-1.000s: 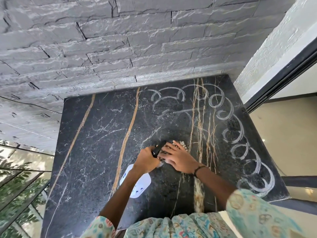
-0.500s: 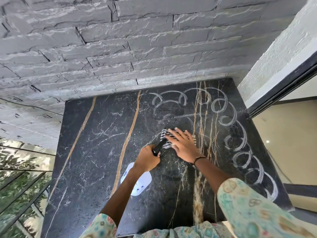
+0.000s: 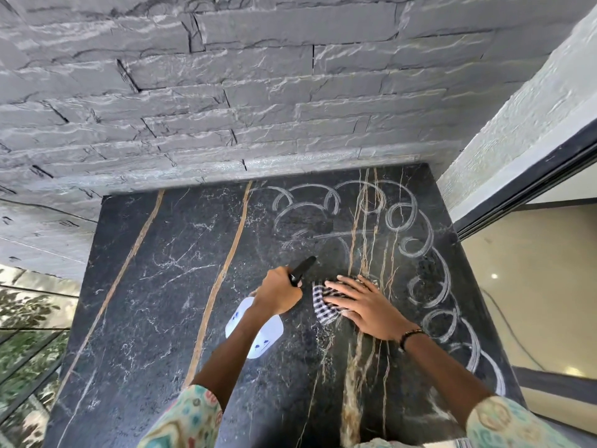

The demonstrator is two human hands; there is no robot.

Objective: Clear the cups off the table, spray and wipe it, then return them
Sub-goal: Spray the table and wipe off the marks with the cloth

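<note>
A black marble table (image 3: pixel 155 302) with tan veins fills the view, with curly white wipe streaks along its right side. My left hand (image 3: pixel 277 294) grips a spray bottle (image 3: pixel 255 331) by its black nozzle head; the translucent white body hangs under my wrist, above the table. My right hand (image 3: pixel 365 305) presses flat with straight fingers on a checked black-and-white cloth (image 3: pixel 321 302) lying on the table's middle right. No cups are in view.
A grey rough stone wall (image 3: pixel 258 92) stands right behind the table. A white textured pillar and a dark door frame (image 3: pixel 529 176) stand to the right. Glass with greenery behind it (image 3: pixel 26 334) lies off the left edge.
My right hand slid the cloth away from me, then back toward me and to the right. My left hand with the bottle stayed nearly in place.
</note>
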